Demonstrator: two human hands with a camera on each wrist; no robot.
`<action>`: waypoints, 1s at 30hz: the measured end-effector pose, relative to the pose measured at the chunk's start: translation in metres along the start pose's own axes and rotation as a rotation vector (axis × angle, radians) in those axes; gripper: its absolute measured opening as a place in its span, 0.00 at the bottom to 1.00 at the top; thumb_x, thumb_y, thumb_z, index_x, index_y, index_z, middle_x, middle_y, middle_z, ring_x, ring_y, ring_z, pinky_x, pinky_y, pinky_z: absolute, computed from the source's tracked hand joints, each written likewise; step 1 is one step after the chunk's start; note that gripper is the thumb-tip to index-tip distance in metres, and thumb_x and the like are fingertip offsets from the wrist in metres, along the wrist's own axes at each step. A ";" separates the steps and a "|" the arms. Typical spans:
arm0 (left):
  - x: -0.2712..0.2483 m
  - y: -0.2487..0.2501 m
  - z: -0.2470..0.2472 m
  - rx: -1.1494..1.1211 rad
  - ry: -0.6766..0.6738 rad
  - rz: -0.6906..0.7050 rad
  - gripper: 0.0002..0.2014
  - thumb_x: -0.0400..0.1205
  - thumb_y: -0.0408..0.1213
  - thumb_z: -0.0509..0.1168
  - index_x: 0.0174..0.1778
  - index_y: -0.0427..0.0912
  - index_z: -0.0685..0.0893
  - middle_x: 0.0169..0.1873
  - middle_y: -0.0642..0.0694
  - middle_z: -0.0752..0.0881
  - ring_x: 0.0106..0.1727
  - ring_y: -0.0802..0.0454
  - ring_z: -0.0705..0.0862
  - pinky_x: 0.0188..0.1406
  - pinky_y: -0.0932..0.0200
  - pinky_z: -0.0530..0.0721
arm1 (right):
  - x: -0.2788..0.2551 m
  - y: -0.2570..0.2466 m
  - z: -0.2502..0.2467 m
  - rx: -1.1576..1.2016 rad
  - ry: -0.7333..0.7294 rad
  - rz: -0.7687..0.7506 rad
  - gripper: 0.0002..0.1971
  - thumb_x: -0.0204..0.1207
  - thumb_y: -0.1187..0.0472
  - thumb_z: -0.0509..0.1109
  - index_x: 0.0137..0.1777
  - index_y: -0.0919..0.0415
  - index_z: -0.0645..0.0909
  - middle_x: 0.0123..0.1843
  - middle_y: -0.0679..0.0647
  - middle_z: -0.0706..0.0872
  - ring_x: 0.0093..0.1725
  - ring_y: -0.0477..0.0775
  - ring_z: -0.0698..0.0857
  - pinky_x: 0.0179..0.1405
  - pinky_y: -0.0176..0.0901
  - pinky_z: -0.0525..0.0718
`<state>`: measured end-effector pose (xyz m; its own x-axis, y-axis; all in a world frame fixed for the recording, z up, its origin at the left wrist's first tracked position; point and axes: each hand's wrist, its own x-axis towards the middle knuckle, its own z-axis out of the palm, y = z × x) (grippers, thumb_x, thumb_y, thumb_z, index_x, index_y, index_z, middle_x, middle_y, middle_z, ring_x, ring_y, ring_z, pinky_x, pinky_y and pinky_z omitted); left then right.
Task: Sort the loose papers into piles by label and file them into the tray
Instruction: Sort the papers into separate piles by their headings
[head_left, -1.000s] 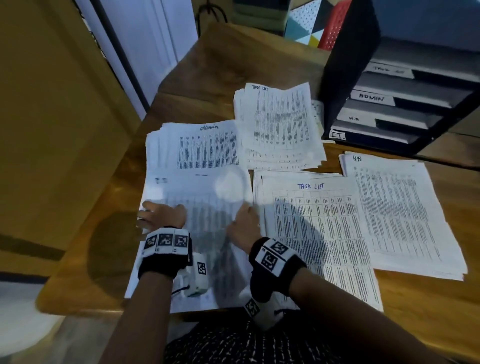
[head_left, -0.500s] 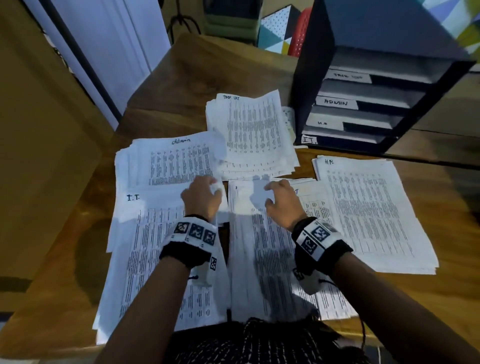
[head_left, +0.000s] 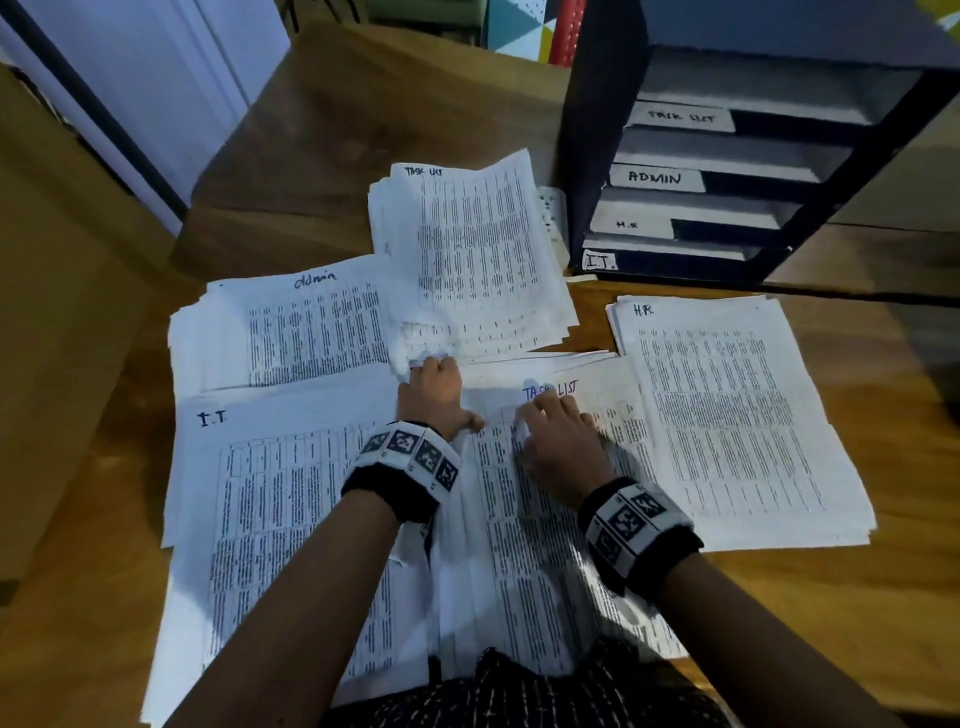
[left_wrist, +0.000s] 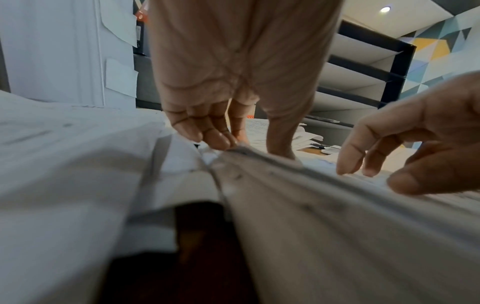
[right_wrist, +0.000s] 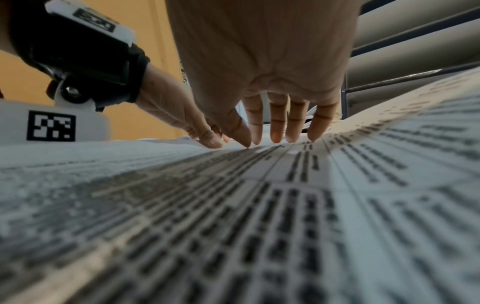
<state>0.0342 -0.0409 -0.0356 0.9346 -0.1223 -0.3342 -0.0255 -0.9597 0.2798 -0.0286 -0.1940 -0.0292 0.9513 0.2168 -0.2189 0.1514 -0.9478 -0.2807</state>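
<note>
2 hands are now spread farther apart than 0.5 s ago. A sheet edge is pinched by the left hand (head_left: 434, 397) at 11 o'clock of the TASK LIST pile (head_left: 545, 519); the right hand (head_left: 563, 447), fingers straight, is pressed on that pile, uncovering its label.

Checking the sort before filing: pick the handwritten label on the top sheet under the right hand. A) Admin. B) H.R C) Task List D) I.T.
C: the right hand rests on the white printed sheet headed "Task List" in blue ink.
</note>
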 end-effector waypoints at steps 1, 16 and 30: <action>0.001 0.000 0.001 -0.008 -0.009 -0.015 0.35 0.69 0.52 0.74 0.65 0.34 0.73 0.66 0.39 0.73 0.70 0.41 0.69 0.67 0.44 0.74 | 0.000 0.001 0.002 0.004 0.021 -0.007 0.16 0.78 0.63 0.57 0.65 0.62 0.72 0.68 0.59 0.71 0.67 0.58 0.69 0.64 0.51 0.69; -0.026 -0.002 -0.012 -0.693 -0.293 0.224 0.09 0.77 0.24 0.60 0.39 0.35 0.87 0.36 0.41 0.84 0.38 0.51 0.79 0.46 0.55 0.79 | -0.001 0.004 -0.005 -0.023 0.313 0.086 0.07 0.65 0.67 0.70 0.39 0.56 0.85 0.64 0.58 0.83 0.72 0.68 0.73 0.66 0.80 0.50; -0.004 0.006 -0.004 -0.153 0.005 -0.039 0.26 0.76 0.37 0.66 0.68 0.32 0.66 0.68 0.36 0.67 0.69 0.38 0.66 0.67 0.47 0.72 | -0.012 0.006 0.006 -0.019 0.286 -0.012 0.13 0.57 0.66 0.82 0.39 0.58 0.83 0.40 0.53 0.90 0.44 0.54 0.90 0.57 0.78 0.70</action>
<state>0.0322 -0.0448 -0.0289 0.9355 -0.0839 -0.3433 0.0649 -0.9141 0.4003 -0.0404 -0.2004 -0.0339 0.9861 0.1559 0.0575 0.1656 -0.9503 -0.2635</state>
